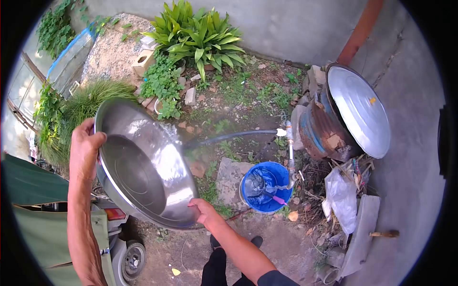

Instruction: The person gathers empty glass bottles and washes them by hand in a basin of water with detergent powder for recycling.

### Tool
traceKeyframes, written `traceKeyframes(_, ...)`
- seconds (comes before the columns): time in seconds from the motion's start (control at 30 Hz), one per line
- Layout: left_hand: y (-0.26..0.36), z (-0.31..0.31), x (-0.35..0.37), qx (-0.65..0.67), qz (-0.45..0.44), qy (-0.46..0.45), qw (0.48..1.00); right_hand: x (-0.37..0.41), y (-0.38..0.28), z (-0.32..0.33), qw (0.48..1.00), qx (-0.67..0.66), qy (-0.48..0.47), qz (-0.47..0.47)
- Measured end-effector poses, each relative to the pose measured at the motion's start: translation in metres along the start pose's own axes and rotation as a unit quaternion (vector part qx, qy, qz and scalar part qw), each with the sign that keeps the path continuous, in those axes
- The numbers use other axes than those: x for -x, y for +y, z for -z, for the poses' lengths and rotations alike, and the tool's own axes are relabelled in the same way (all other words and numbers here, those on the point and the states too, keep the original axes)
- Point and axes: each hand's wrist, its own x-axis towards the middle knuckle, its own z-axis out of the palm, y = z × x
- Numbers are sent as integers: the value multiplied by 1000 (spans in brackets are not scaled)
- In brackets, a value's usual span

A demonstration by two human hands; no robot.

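Note:
A large shiny metal basin is held tilted in the air, its inside facing me. My left hand grips the upper left rim, with the thumb over the edge. Around the lower right rim my right hand is closed. Water seems to splash off the basin's far edge, toward the plants. To the right, a blue bucket stands on the ground under a metal tap pipe, with water and a purple-handled item inside.
A rusty drum with a metal lid stands right, by the wall. A dark hose runs to the pipe. Leafy plants grow ahead. A plastic bag lies right. A vehicle wheel is at lower left.

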Motion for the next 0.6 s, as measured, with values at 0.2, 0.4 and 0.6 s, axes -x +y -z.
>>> traceKeyframes(0.2,44,-43,-1,-65,-73,-24,995,-4,32,-25,994,-59,-46,-85)
traceKeyframes(0.4,-25,-63,18,-74,8,-75,994,-16,102,56,987,-120,-33,-102)
traceKeyframes(0.6,-132,-66,85,82,141,-48,985,20,115,172,986,-78,121,-89)
